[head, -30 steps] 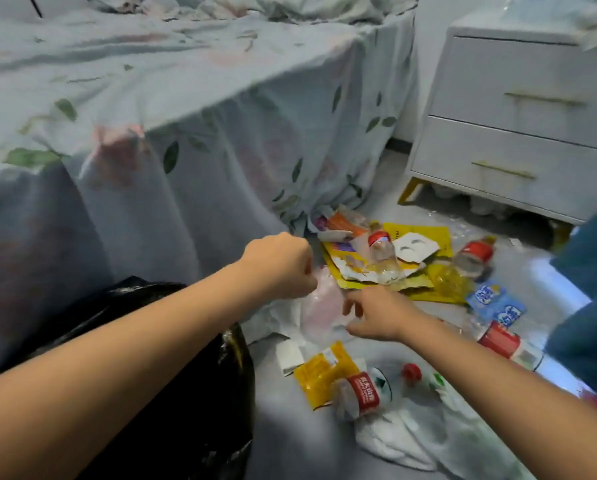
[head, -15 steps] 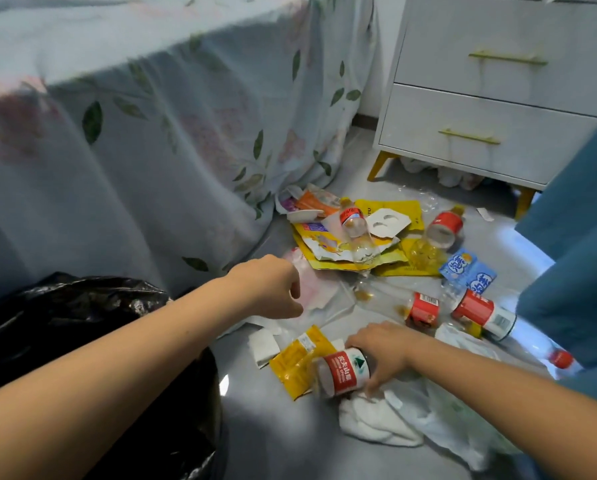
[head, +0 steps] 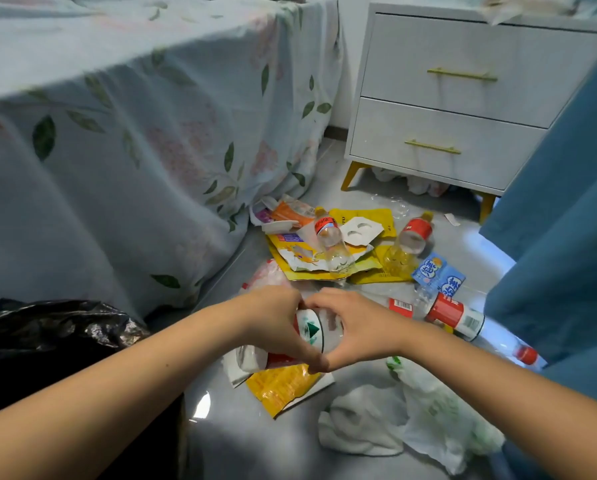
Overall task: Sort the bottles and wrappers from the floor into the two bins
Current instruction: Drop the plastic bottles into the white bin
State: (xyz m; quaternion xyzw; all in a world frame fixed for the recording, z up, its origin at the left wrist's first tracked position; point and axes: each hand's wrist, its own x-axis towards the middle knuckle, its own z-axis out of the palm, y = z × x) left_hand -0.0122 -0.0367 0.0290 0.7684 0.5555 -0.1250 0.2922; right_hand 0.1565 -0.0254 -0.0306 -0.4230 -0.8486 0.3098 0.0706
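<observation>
A clear plastic bottle with a red, white and green label [head: 312, 330] is lifted above the floor, held between both hands. My left hand [head: 273, 323] grips its lower end and my right hand [head: 356, 327] grips the other end. Under them lies a yellow wrapper [head: 283, 386]. More bottles lie on the floor: one on the wrapper pile [head: 331, 242], one with a red label [head: 413, 237], and one at the right [head: 460, 317]. A bin lined with a black bag [head: 58, 334] stands at the lower left.
A bed with a leaf-print sheet [head: 134, 133] fills the left. A white nightstand [head: 456, 105] stands at the back right, a blue curtain [head: 564, 220] at the right. White plastic bags [head: 404, 424] and a blue wrapper [head: 439, 275] lie on the grey floor.
My right hand lifted the red-labelled bottle off the floor, and my left hand came across and took hold of its other end.
</observation>
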